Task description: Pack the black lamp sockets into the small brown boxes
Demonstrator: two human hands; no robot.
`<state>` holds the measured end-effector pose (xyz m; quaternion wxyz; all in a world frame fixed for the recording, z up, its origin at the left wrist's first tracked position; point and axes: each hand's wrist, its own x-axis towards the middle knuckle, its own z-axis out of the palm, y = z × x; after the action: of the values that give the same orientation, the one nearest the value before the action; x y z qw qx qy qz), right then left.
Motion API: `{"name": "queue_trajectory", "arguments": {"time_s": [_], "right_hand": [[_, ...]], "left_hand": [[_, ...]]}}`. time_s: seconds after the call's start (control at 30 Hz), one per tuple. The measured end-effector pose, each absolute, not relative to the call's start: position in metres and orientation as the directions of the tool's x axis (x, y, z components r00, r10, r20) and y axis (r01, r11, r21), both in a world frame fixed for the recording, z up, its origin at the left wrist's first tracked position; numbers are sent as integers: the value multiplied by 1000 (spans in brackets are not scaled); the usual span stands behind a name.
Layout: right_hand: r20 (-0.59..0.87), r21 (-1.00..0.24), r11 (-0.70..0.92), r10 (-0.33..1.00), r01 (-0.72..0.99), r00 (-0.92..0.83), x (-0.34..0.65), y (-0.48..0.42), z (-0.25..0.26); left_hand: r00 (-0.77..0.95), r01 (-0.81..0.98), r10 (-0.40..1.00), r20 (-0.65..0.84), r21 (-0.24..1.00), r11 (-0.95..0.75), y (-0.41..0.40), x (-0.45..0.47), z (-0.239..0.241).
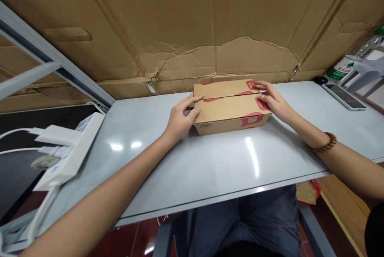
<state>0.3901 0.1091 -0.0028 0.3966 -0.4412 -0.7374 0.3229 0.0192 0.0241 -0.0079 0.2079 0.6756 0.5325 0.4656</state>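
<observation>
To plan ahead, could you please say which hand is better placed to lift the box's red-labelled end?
Probably the right hand: it touches the box there; the left hand is at the opposite end.

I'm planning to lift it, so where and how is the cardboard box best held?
The cardboard box is probably best held by its left and right ends, coming from both sides at once. It looks wider than deep and lies flat on the table; a seam runs lengthwise along its top, so pulling there might open it.

We are seeing a makeshift workspace, home or office unclear: desk (210, 173), cardboard backing (180, 21), power strip (78, 155), water bottle (342, 71).
</observation>
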Motion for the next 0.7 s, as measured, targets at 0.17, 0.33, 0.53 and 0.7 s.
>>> {"name": "queue_trajectory", "arguments": {"time_s": [0.17, 0.33, 0.53, 0.7], "right_hand": [[303, -897, 333, 942, 290, -146, 393, 119, -10], [283, -906, 309, 951, 290, -129, 393, 118, -6], [319, -885, 366, 927, 287, -199, 385, 108, -2], [234, -919, 284, 951, 272, -203, 384, 116, -11]], "left_hand": [[2, 598, 891, 454, 714, -364, 15, 20, -7], [25, 642, 819, 573, 619, -452, 5, 25, -6], [-28, 631, 816, 577, 644, -433, 0, 30, -1], [-100, 499, 894, 436, 800, -335, 11, 25, -7]]}}
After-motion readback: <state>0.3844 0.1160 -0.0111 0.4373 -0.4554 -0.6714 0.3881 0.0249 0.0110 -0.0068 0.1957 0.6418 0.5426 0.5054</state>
